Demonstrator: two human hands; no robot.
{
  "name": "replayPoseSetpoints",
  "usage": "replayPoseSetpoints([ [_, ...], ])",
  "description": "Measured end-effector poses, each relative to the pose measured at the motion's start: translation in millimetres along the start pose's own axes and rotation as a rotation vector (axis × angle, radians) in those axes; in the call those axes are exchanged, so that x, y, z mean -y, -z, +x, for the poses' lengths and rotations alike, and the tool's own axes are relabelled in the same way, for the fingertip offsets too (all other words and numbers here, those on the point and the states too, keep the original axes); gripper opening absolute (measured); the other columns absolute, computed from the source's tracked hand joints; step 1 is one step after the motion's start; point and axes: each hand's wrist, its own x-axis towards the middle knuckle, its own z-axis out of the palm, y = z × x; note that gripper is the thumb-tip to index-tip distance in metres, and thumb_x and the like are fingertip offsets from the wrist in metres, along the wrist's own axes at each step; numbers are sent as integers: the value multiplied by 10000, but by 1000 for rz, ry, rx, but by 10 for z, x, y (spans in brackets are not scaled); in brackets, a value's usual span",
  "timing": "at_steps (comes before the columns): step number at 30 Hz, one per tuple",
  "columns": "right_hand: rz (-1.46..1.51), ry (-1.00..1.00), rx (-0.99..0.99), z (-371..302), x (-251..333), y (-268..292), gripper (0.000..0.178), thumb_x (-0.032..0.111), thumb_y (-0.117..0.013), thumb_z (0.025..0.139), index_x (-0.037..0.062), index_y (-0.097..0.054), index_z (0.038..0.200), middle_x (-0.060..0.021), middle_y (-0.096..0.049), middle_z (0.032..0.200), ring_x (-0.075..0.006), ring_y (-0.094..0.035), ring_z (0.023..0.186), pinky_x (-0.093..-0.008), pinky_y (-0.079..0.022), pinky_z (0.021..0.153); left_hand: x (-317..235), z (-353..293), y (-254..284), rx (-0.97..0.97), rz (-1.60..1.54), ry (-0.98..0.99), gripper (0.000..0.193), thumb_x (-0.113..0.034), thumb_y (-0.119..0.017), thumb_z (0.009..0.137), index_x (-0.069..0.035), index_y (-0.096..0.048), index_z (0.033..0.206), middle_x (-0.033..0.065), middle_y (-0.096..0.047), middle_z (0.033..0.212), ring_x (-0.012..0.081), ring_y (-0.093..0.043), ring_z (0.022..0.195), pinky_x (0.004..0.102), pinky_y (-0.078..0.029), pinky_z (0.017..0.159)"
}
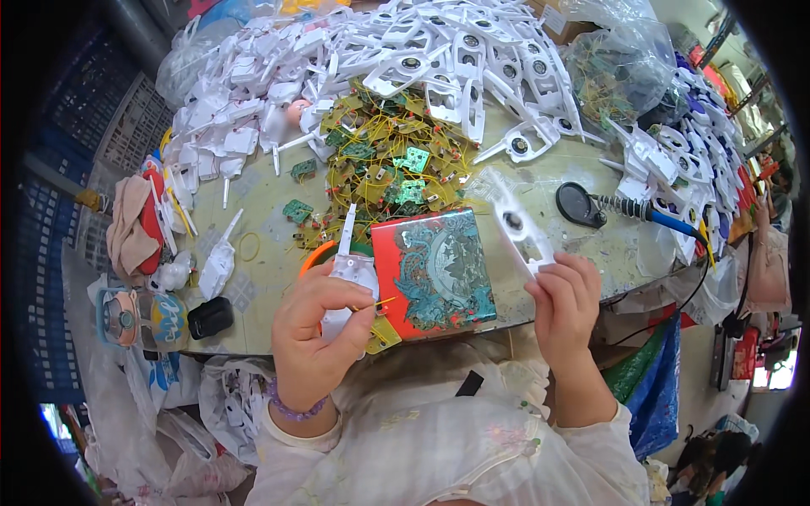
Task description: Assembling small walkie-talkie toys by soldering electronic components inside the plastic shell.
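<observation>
One left hand (314,329) pinching thin yellow wire (386,300), right hand (565,293) clamped on white plastic frame (515,221), red-and-teal patterned box (443,270) between, yellow-wired circuit-board heap (411,160) beyond

Pinches a yellow wire (386,301) in the left hand (317,327), right by a white shell (354,268) and an olive circuit board (384,335). Grips the lower end of a white frame (516,221) in the right hand (567,297), beside a red-and-teal box (439,271) on the desk (582,169). Faces heaped circuit boards (363,181) and piled white parts (215,126); has a blue-handled soldering iron (672,223) off to the right.
</observation>
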Motion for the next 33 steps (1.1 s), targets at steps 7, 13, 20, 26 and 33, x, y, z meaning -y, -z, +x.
replayPoseSetpoints([
  [7, 241, 432, 77, 75, 482, 84, 165, 179, -699, 740, 91, -583, 818, -18, -568, 871, -191, -561, 806, -387, -467, 788, -170, -2, -103, 94, 119, -38, 115, -46, -692, 727, -83, -692, 835, 25, -674, 816, 164, -636, 803, 411, -378, 961],
  [13, 245, 476, 143, 50, 534, 88, 174, 185, -673, 763, 59, -610, 866, -33, -575, 889, -178, -555, 818, -350, -462, 781, -223, -27, -182, 75, 291, -102, 146, -55, -710, 713, -103, -714, 850, 22, -672, 805, 171, -635, 789, 398, -380, 944],
  [20, 663, 54, -98, -6, 135, 162, 300, 133, -775, 708, 26, -636, 952, -125, -608, 1022, -284, -597, 874, -375, -491, 732, -203, -115, -129, 9, 398, -127, 149, -57, -751, 688, -97, -698, 821, 20, -665, 789, 174, -625, 760, 395, -390, 913],
  [26, 584, 120, 29, 73, 338, -34, 270, 72, -746, 687, 40, -665, 943, -147, -622, 1027, -341, -601, 947, -398, -501, 803, -83, -97, -197, 44, 360, -129, 126, -82, -748, 698, -81, -702, 815, 24, -666, 773, 179, -620, 739, 396, -400, 909],
  [33, 402, 6, 154, 314, 562, -69, 239, 47, -680, 728, 14, -656, 963, -140, -615, 1012, -299, -592, 872, -369, -491, 733, -140, -123, -195, -11, 398, -63, 111, -92, -738, 722, -92, -714, 830, 34, -675, 778, 179, -628, 739, 385, -407, 882],
])
